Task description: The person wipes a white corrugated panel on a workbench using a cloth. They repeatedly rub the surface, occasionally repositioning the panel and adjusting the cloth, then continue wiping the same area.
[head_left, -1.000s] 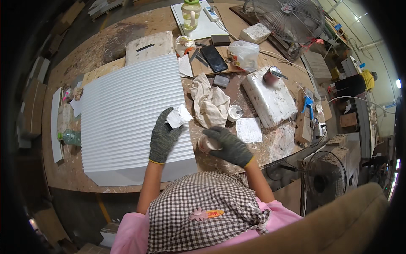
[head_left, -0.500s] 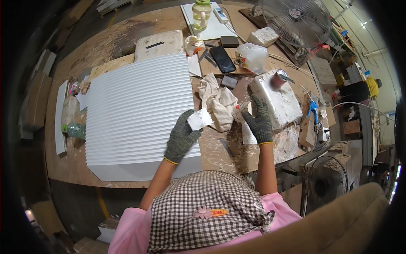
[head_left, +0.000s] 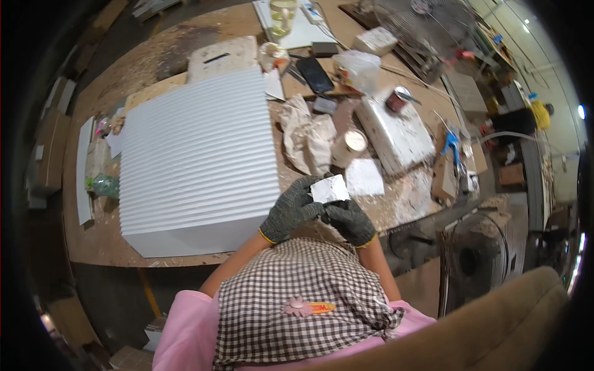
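Note:
My left hand, in a dark grey knitted glove, grips a small white rectangular piece by its left side. My right hand, gloved alike, has its fingers closed at the lower right edge of the same piece; its fingertips are partly hidden. Both hands are close together over the table's near edge. To the left lies a large white ribbed panel. Just beyond my hands are a paper cup with a whitish top and a white sheet. A crumpled cream cloth is beside the cup.
At right, a white-wrapped block carries a reddish tin with a flat tool across it. Further back are a phone, a plastic bag and a fan. A green bottle lies at left, a blue-handled tool at right.
My right hand has let go of the paper cup, which now stands on the table, and has come to the white piece. My left hand has moved right and nearer to me with that piece.

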The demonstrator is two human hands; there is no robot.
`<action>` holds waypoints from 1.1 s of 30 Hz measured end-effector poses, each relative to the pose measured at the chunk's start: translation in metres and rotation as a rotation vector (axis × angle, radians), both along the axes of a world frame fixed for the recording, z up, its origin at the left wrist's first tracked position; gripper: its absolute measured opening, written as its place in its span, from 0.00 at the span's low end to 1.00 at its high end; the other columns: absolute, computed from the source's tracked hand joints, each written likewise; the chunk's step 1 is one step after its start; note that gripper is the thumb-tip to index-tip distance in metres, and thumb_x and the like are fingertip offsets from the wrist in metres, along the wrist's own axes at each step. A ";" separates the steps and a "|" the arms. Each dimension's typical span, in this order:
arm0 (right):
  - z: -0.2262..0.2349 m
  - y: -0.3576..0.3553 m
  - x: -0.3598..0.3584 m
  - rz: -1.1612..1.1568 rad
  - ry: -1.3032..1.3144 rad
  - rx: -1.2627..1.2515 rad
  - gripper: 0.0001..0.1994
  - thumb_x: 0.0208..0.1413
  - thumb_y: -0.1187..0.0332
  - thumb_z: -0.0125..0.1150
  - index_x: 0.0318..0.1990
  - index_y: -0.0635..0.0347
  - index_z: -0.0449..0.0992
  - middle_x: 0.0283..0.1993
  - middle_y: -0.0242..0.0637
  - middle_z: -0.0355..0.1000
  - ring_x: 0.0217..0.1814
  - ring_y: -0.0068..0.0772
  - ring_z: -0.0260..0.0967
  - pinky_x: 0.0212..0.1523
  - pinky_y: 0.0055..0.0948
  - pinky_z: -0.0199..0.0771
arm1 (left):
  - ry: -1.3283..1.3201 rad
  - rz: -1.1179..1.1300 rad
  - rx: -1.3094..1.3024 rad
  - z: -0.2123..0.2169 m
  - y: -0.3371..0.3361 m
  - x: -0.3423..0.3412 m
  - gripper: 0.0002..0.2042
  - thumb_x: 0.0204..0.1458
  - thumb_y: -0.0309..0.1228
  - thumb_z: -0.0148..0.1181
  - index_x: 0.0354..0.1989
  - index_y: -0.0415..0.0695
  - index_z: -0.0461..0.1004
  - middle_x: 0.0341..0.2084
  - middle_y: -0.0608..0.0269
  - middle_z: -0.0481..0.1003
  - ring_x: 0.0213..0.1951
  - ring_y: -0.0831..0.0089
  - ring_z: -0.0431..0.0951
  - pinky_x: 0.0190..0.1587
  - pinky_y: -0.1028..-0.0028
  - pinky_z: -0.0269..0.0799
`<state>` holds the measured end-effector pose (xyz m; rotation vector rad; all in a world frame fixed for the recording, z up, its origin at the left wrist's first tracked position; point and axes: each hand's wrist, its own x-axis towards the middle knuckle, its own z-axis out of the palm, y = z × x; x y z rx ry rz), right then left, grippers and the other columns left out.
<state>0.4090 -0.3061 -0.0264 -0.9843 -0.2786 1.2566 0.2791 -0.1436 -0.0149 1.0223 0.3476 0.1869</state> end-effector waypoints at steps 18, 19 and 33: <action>-0.102 -0.048 0.095 -0.254 -1.743 -0.959 0.30 0.57 0.55 0.65 0.62 0.64 0.72 0.55 0.60 0.73 0.58 0.60 0.70 0.60 0.51 0.69 | 0.382 -0.032 0.520 0.001 -0.034 -0.075 0.24 0.61 0.37 0.65 0.63 0.44 0.71 0.56 0.57 0.77 0.50 0.68 0.79 0.49 0.68 0.79; -0.113 -0.052 0.095 -0.200 -2.017 -1.036 0.29 0.56 0.53 0.64 0.61 0.61 0.74 0.48 0.59 0.75 0.51 0.60 0.72 0.53 0.53 0.72 | 0.413 -0.032 0.505 0.012 -0.032 -0.081 0.23 0.61 0.35 0.65 0.63 0.44 0.71 0.56 0.57 0.77 0.50 0.68 0.79 0.51 0.67 0.79; -0.159 -0.046 0.143 -0.077 -1.958 -0.917 0.23 0.64 0.60 0.55 0.63 0.61 0.71 0.41 0.61 0.75 0.39 0.62 0.75 0.45 0.53 0.75 | 0.288 0.353 0.766 0.021 0.050 -0.209 0.19 0.60 0.27 0.64 0.60 0.43 0.74 0.51 0.58 0.79 0.44 0.74 0.81 0.49 0.72 0.80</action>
